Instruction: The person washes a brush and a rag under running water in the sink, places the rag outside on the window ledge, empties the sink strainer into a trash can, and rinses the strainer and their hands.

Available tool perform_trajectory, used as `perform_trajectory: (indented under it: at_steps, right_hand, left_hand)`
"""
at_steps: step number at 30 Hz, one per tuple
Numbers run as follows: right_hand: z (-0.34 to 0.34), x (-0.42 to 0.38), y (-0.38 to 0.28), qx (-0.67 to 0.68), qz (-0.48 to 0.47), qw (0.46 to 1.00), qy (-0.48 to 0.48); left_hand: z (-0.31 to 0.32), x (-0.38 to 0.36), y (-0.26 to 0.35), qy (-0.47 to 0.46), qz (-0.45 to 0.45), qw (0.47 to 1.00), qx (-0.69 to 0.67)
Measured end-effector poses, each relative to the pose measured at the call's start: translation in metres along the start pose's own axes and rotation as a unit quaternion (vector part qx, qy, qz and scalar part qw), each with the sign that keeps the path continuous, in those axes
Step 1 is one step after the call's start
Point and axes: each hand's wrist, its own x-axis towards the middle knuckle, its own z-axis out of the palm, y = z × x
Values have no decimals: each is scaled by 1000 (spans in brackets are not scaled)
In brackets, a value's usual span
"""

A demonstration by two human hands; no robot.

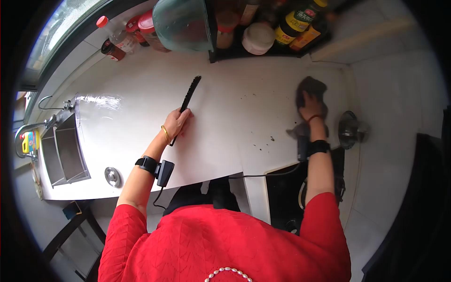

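Note:
My left hand (pixel 176 124) is closed around a long, thin black strip (pixel 190 93) with a ragged, bristly-looking edge. The strip slants up and away from me over the white countertop (pixel 221 122); I cannot make out what kind of tool it is. Over on the right, my right hand (pixel 311 107) presses on a dark cloth (pixel 310 85) lying on the counter, its fingers slightly blurred. Dark crumbs (pixel 271 139) are scattered on the counter to the left of that hand.
Jars and sauce bottles (pixel 296 23) line the back, beside a greenish clear container (pixel 182 26). A metal lid (pixel 347 129) stands right of the cloth. The sink (pixel 66 152) is at far left, near another round lid (pixel 112 176). A black cooktop (pixel 286 197) lies front right.

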Motion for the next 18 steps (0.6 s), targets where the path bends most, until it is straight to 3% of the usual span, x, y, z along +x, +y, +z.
perform_trajectory:
  at_steps: [1, 3, 4, 7, 8, 10, 12, 15, 16, 18]
  right_hand:
    - [-7, -16, -22, 25, 4, 1000, -4]
    - [7, -27, -42, 86, -73, 993, 37]
    - [-2, -45, -57, 142, -135, 978, 76]
    - [-19, -72, -63, 329, -195, 915, 130]
    - [-29, -84, -56, 363, -221, 883, 200]
    - [-63, -111, -35, 423, -171, 863, 218]
    - [-86, -128, -4, 371, -170, 876, 256]
    - [-74, -133, 41, 248, -102, 943, 199]
    - [-47, -123, 65, 199, -94, 972, 80]
    - [-4, -132, 54, 94, -1, 995, -13]
  left_hand:
    - [1, 1, -1, 3, 1, 1000, -8]
    - [2, 4, -7, -7, 9, 1000, -8]
    - [1, 4, -5, -10, 8, 1000, -1]
    - [-4, 1, -5, -12, 8, 1000, 13]
    - [-5, 2, -5, -13, 11, 1000, 20]
    - [-4, 6, -13, -16, 22, 1000, 12]
    - [-3, 1, -8, -20, 16, 1000, 10]
    - [-4, 3, -8, -19, 16, 1000, 5]
    - [-4, 4, -9, -18, 15, 1000, 3]
    - [-4, 5, -11, -24, 20, 999, 5]
